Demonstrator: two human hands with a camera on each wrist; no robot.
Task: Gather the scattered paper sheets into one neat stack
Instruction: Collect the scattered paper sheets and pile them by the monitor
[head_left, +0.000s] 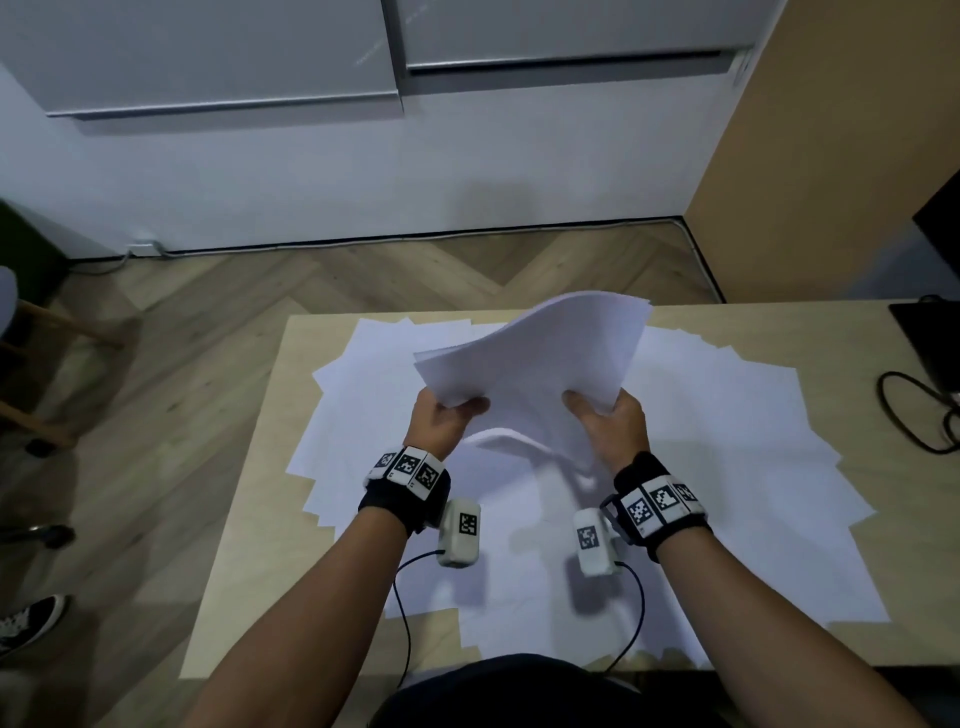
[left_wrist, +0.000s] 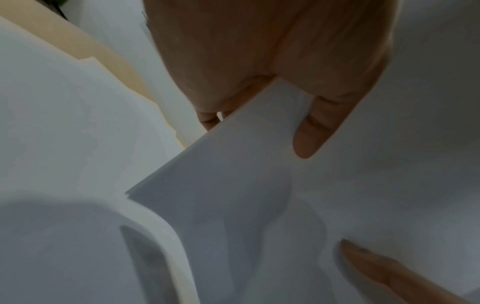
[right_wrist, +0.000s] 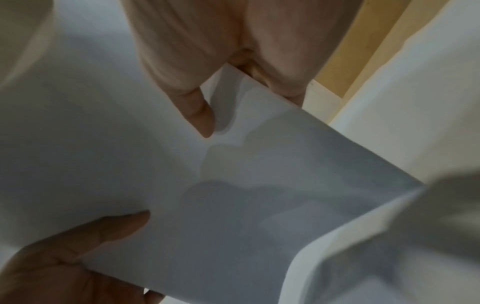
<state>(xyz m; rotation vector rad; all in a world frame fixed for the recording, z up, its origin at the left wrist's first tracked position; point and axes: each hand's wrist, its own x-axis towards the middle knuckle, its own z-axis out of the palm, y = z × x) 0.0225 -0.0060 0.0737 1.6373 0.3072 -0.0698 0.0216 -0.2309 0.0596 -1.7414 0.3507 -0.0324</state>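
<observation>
Gripping the near corners of a lifted bundle of sheets (head_left: 540, 358), the left hand (head_left: 441, 421) and right hand (head_left: 610, 428) each pinch it, thumb on top. It hangs above the table's (head_left: 244, 514) middle, long axis pointing at the far edge, loose sheets (head_left: 727, 467) spread flat directly beneath.

No readable words or numbers anywhere, paper sheets (head_left: 535, 353) blank white, only black-and-white square code markers on the wristbands (head_left: 410, 466) and on the wrist camera housings (head_left: 467, 524), nothing legible on them
</observation>
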